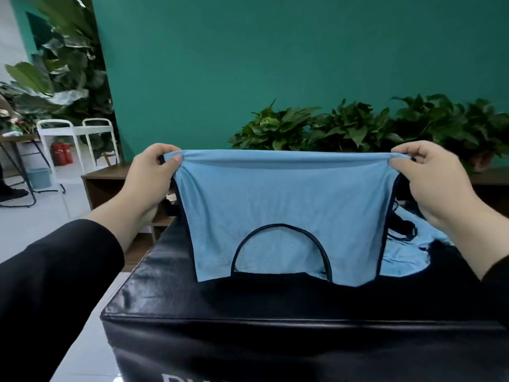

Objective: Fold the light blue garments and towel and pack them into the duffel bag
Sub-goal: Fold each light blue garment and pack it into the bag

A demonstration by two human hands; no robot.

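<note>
Early: light blue mesh vest with dark trim (281, 205) held up unfolded — left hand (153, 179), right hand (438, 183), fingers pinching top corners; second light blue garment (407, 252) heaped on black table (275, 312); duffel bag unseen.

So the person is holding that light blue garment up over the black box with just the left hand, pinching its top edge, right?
Not quite: both hands hold it. The head view shows the left hand pinching one top corner of the light blue garment and the right hand pinching the other, stretching the top edge between them. The rest holds: it hangs over the black box.
</note>
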